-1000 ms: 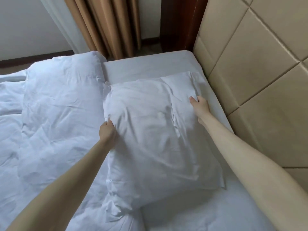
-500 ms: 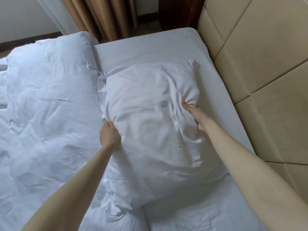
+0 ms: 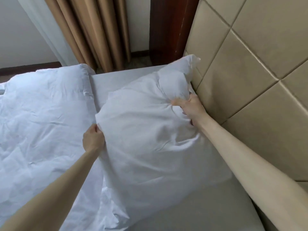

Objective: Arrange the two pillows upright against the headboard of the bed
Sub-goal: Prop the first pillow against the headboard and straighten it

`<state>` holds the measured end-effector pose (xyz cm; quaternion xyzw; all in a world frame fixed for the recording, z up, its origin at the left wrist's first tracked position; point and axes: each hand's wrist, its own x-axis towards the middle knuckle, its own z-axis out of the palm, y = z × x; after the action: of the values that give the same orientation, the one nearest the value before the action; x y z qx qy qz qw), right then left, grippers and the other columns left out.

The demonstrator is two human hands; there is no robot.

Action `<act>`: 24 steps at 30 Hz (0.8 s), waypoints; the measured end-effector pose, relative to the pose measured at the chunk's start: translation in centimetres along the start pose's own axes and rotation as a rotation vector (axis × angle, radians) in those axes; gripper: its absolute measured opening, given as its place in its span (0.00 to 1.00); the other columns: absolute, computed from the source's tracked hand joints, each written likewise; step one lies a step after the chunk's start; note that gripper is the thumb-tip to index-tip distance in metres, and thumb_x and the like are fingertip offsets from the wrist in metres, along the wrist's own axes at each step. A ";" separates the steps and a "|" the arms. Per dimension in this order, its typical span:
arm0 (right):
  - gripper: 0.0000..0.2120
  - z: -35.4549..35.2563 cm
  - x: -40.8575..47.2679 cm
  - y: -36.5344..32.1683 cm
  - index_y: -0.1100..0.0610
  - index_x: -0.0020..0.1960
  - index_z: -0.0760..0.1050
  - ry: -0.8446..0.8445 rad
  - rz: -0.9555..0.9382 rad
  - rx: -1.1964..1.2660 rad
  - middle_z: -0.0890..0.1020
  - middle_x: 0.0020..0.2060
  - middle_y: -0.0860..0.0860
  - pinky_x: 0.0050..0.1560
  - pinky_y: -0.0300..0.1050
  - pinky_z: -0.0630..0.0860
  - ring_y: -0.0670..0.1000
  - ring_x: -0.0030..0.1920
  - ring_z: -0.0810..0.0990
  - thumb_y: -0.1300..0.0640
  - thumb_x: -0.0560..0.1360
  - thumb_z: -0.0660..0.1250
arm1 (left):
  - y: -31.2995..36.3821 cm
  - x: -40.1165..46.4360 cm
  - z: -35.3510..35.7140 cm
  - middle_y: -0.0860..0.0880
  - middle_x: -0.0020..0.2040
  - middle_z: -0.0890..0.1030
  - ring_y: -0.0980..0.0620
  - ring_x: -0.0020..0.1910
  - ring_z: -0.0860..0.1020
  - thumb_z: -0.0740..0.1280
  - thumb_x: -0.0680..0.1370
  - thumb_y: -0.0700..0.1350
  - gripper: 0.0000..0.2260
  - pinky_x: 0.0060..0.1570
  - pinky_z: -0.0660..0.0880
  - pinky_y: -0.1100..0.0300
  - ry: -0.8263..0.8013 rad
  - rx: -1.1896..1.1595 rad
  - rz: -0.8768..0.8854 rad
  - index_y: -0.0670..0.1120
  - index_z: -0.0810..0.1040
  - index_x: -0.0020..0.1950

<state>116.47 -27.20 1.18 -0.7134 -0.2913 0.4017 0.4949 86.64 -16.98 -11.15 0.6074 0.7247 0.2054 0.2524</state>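
A white pillow (image 3: pixel 143 127) is tilted up off the mattress, its far right corner touching the beige padded headboard (image 3: pixel 246 72). My left hand (image 3: pixel 92 139) grips the pillow's left edge. My right hand (image 3: pixel 190 105) clutches a bunch of the pillow's fabric near its upper right side, close to the headboard. Only one pillow shows in view.
A crumpled white duvet (image 3: pixel 41 122) covers the left half of the bed. The grey-white sheet (image 3: pixel 191 205) lies bare along the headboard in front of the pillow. Tan curtains (image 3: pixel 93 30) and a dark wooden post (image 3: pixel 166 29) stand beyond the bed's far edge.
The pillow has been lifted from lying flat and swung right, its far corner now against the headboard. My right hand moved with it toward the headboard; my left hand keeps its grip.
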 end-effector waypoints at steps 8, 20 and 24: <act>0.04 -5.6 3.5 -10.3 0.54 0.47 0.77 0.134 -0.210 -0.240 0.79 0.40 0.51 0.32 0.38 0.71 0.48 0.38 0.76 0.58 0.73 0.69 | 11.4 4.1 1.6 0.35 0.41 0.79 0.38 0.40 0.74 0.54 0.75 0.37 0.10 0.38 0.68 0.50 -0.136 -0.211 0.144 0.36 0.72 0.38; 0.36 -8.8 15.7 -15.9 0.50 0.74 0.57 0.427 -0.171 -1.091 0.63 0.69 0.57 0.58 0.58 0.68 0.66 0.66 0.65 0.42 0.71 0.67 | 21.3 6.6 3.9 0.47 0.39 0.80 0.49 0.37 0.78 0.51 0.77 0.38 0.14 0.34 0.72 0.59 -0.300 -0.432 0.359 0.45 0.76 0.46; 0.49 -10.8 17.3 -9.8 0.54 0.78 0.44 0.265 0.122 -1.276 0.48 0.77 0.60 0.71 0.68 0.51 0.69 0.75 0.47 0.39 0.70 0.70 | 19.1 7.0 5.5 0.47 0.39 0.81 0.48 0.39 0.79 0.51 0.76 0.36 0.15 0.35 0.72 0.58 -0.365 -0.336 0.322 0.46 0.76 0.46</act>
<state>134.39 -14.91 7.46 -0.9258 -0.3678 0.0859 -0.0175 103.94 -6.73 -4.74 0.6911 0.5176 0.2470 0.4398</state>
